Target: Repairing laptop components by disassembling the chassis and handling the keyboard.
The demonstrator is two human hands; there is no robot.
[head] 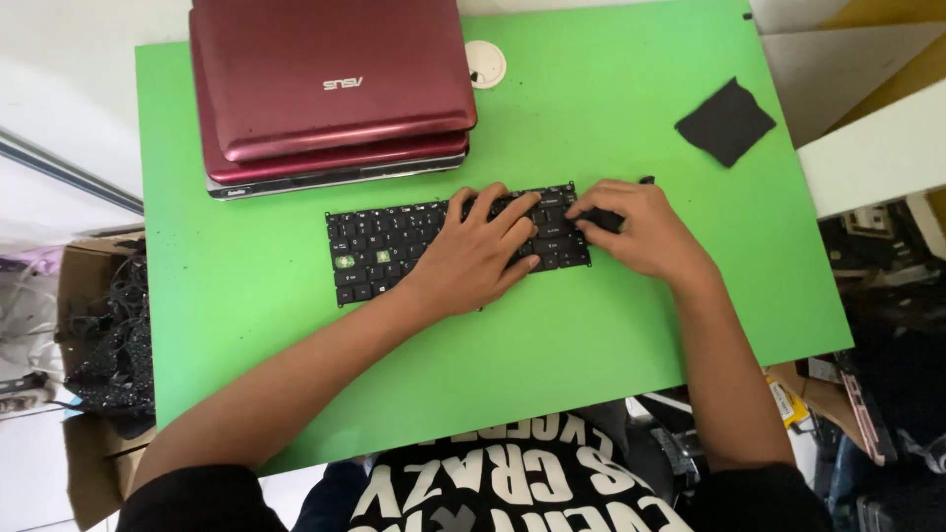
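One loose black keyboard (394, 246) lies mid-table on the green table (611, 325). The left hand (478, 258) rests flat on its keys, fingers spread; the right hand (636, 232) pinches the keyboard's right end. Two stacked red laptops (330, 89), one white disc (485, 64) and one black cloth (726, 121) lie beyond.

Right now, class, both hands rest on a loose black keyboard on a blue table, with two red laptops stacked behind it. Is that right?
Not quite: the table is green, not blue, as the head view shows. Both hands, left and right, do rest on the loose black keyboard, with two red laptops stacked behind.
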